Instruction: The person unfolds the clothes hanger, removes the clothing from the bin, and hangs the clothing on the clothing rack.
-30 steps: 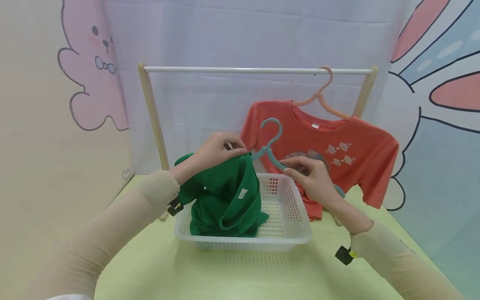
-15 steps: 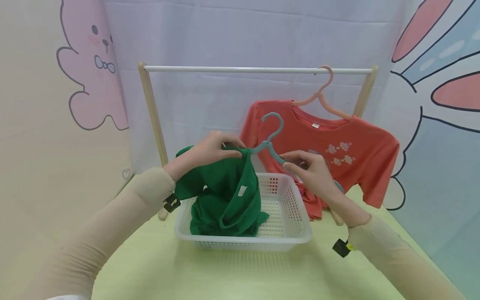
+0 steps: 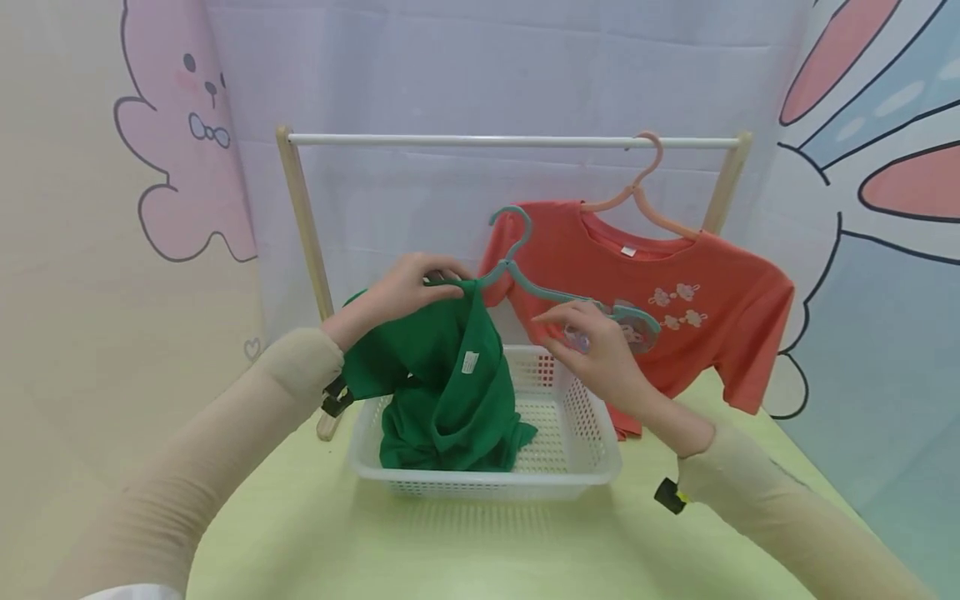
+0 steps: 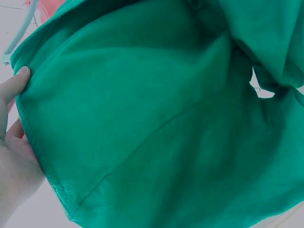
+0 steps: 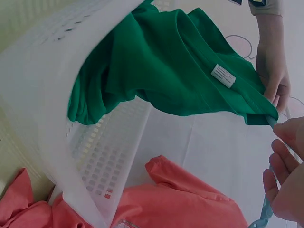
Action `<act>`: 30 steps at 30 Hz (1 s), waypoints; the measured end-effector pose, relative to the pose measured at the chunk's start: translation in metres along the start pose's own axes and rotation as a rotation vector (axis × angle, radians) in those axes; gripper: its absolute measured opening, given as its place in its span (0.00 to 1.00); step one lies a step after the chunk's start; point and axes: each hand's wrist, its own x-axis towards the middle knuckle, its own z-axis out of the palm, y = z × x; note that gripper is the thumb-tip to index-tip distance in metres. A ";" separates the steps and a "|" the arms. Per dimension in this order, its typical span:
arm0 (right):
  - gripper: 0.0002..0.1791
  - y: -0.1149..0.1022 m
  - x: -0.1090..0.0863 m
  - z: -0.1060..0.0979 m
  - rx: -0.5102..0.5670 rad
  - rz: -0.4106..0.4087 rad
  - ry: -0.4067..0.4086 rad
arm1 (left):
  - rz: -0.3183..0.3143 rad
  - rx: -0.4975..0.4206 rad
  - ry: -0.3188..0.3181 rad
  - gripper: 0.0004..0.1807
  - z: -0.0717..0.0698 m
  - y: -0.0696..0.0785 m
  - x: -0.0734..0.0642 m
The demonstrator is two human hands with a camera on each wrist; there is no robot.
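My left hand point(image 3: 416, 287) pinches the shoulder of a green shirt point(image 3: 450, 333), around one arm of a teal hanger point(image 3: 536, 289). In the left wrist view, the thumb lies on the edge of the green cloth point(image 4: 118, 109). The hanger's hook stands upright, and its other arm reaches right, bare, to a broad end. My right hand point(image 3: 596, 354) is just below that bare arm, thumb and fingertips apart. In the right wrist view, the teal hanger point(image 5: 265, 209) passes behind its fingers. The shirt's lower part lies bunched in a white basket point(image 3: 487, 482).
Behind the basket stands a rack with a white rail point(image 3: 450, 140) and wooden posts point(image 3: 303, 217). On its right side a red shirt point(image 3: 675, 275) hangs from an orange hanger point(image 3: 648, 167). A pale yellow-green table point(image 3: 480, 550) carries the basket.
The left hand has moved up and left with the green shirt and teal hanger. The hanger's right arm has swung up, and my right hand's fingertips have come off it.
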 end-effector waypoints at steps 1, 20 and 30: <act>0.15 0.000 -0.001 0.003 0.010 0.007 -0.022 | -0.004 0.001 0.003 0.14 -0.001 -0.001 0.000; 0.29 -0.001 -0.002 0.052 0.208 -0.026 -0.615 | -0.039 -0.058 -0.037 0.15 -0.019 -0.011 0.004; 0.33 0.002 0.003 0.069 0.231 -0.007 -0.868 | -0.086 -0.071 -0.040 0.16 -0.031 -0.025 -0.003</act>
